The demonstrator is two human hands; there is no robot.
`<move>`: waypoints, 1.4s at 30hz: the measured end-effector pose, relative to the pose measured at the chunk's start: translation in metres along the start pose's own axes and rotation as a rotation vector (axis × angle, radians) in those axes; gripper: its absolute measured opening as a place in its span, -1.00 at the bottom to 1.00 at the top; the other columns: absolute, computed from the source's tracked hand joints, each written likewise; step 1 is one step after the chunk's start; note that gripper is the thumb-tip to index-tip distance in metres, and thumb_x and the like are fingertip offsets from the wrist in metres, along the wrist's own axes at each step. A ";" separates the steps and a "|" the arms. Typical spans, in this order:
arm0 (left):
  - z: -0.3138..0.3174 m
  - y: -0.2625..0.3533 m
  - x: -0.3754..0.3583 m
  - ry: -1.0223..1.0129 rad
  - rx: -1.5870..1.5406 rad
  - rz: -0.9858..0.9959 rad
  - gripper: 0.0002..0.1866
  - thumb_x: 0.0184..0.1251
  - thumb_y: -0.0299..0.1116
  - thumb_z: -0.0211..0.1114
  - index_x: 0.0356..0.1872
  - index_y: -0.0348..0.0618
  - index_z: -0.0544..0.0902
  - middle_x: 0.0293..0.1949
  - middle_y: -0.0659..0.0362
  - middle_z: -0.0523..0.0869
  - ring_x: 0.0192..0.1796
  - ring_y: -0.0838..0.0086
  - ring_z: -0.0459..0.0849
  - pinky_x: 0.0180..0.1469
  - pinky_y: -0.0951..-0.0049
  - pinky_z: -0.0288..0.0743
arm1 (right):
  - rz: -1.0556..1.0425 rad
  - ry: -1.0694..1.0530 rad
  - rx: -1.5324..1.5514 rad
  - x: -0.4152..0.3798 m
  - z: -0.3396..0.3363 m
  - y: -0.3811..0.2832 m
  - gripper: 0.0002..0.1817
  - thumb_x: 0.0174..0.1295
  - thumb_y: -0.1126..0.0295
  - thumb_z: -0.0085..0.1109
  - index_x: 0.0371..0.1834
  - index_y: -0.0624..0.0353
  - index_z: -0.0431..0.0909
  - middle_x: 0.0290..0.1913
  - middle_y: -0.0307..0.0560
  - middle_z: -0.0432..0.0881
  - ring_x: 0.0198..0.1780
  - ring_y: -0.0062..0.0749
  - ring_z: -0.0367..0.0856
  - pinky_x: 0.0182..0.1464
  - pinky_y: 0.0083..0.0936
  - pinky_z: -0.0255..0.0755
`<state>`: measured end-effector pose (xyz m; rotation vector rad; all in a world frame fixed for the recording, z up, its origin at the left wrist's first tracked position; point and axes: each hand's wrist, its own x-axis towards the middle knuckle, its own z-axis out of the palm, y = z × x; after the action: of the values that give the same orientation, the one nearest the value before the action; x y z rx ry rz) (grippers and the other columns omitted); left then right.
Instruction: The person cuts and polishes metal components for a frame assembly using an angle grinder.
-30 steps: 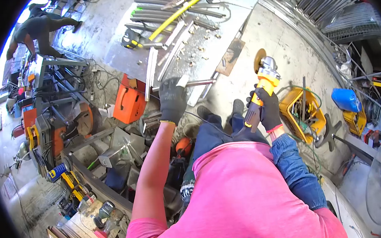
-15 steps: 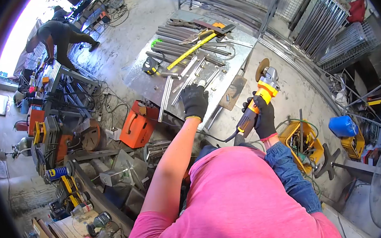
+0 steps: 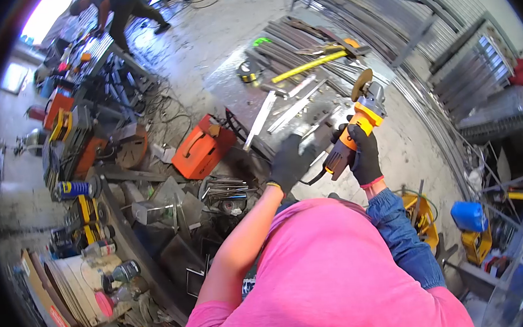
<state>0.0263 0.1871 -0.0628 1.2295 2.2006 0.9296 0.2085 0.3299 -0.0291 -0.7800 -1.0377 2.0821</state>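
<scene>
My right hand [image 3: 366,155], in a black glove, is wrapped round the body of a yellow and grey angle grinder [image 3: 363,118]. The grinder's brown disc [image 3: 362,85] points up and away from me. My left hand [image 3: 292,163], also gloved in black, is over the near edge of the metal work table [image 3: 226,83], its fingers stretched out and somewhat blurred. Just beyond it lie cut metal strips [image 3: 297,108]. Further back are a yellow ruler [image 3: 309,65], a tape measure [image 3: 246,72] and a bundle of dark metal tubes [image 3: 286,48].
An orange-red metal box [image 3: 204,148] stands left of the table. Another person [image 3: 124,14] bends over a cluttered bench at upper left. Scrap and bottles fill the lower left. To the right are a blue container [image 3: 469,216], a yellow crate [image 3: 423,221] and long metal bars.
My left hand has drawn back toward me from the metal strips. The grinder stays in my right hand, close to the same place. The whole view has shifted as my head turned.
</scene>
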 end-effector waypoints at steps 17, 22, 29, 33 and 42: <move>-0.075 -0.070 -0.063 -0.457 -0.871 -0.219 -0.24 0.44 0.01 0.70 0.49 -0.14 0.58 0.03 0.26 0.77 0.01 0.55 0.76 0.04 0.39 0.71 | 0.172 -0.387 -0.212 0.011 0.141 0.050 -0.60 0.53 0.17 0.48 0.22 0.23 0.70 0.00 -0.20 0.81 0.02 -0.52 0.77 0.13 -0.42 0.66; -0.095 -0.075 -0.056 -0.198 -1.223 -0.207 -0.41 0.42 -0.31 0.58 0.43 -0.16 0.63 0.01 0.25 0.83 -0.01 0.53 0.83 0.05 0.41 0.74 | 0.101 -0.614 -0.814 0.022 0.153 0.035 -0.32 0.49 -0.06 0.53 0.47 0.20 0.66 0.28 0.00 0.79 0.25 -0.31 0.80 0.29 -0.35 0.68; -0.141 -0.109 0.025 0.314 -0.339 -0.353 -0.53 0.39 -0.28 0.56 0.25 -0.24 0.71 -0.10 0.11 0.87 -0.14 0.39 0.84 -0.05 0.26 0.72 | 0.152 -0.326 -0.989 0.011 0.010 -0.004 -0.30 0.51 0.10 0.50 0.58 0.29 0.62 0.44 0.18 0.78 0.48 -0.11 0.74 0.55 -0.22 0.57; -0.142 -0.145 0.084 0.396 -0.027 -0.421 -0.37 0.25 -0.11 0.67 0.23 -0.30 0.72 -0.08 -0.04 0.91 -0.13 0.20 0.89 -0.04 0.13 0.73 | 0.266 0.041 -0.930 -0.009 -0.081 -0.007 -0.39 0.53 0.16 0.44 0.49 0.35 0.66 0.26 0.07 0.85 0.19 -0.34 0.81 0.21 -0.37 0.69; -0.119 -0.146 0.181 0.416 0.154 -0.658 -0.32 0.16 0.05 0.65 0.17 -0.24 0.74 0.00 -0.14 0.93 -0.02 -0.09 0.95 0.03 -0.03 0.76 | 0.045 0.129 -0.993 0.003 -0.138 0.002 -0.49 0.40 0.30 0.50 0.40 0.16 0.75 0.25 0.10 0.82 0.27 -0.10 0.83 0.32 -0.23 0.69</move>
<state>-0.2248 0.2481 -0.1017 0.3042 2.7738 0.7868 0.3092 0.3907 -0.1008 -1.3744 -2.0052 1.4275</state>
